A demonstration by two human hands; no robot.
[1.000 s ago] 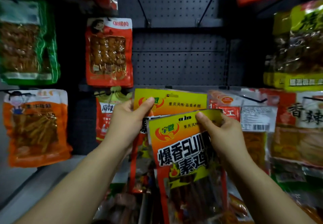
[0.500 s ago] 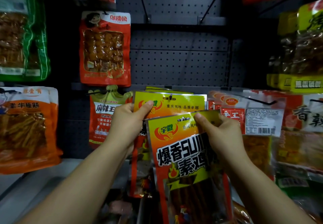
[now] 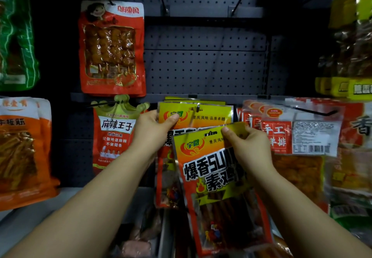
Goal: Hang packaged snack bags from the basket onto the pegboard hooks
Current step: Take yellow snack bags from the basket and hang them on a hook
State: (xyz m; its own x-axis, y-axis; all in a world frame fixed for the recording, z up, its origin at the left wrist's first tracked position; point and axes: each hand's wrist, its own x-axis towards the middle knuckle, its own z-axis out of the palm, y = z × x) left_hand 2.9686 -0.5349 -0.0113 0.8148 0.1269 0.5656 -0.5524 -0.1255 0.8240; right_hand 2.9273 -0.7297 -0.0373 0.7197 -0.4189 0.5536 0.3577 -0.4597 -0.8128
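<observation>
Loose snack bag (image 3: 217, 179) in front of hung bag stack (image 3: 203, 113) on hook (image 3: 197, 107); crown-topped pack (image 3: 114, 134) left of stack, skewer pack (image 3: 111, 48) above that, barcode-labelled pack (image 3: 302, 134) right; pegboard (image 3: 203, 68) behind all

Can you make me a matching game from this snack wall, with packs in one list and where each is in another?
Things:
1. front yellow-and-orange bag
2. hanging yellow-topped bag
3. skewer pack
4. crown-topped pack

Places:
A. directly below the skewer pack
B. pinched at its top by the right hand
C. upper left on the pegboard
D. held by the left hand

Pairs: 1-B, 2-D, 3-C, 4-A
</observation>
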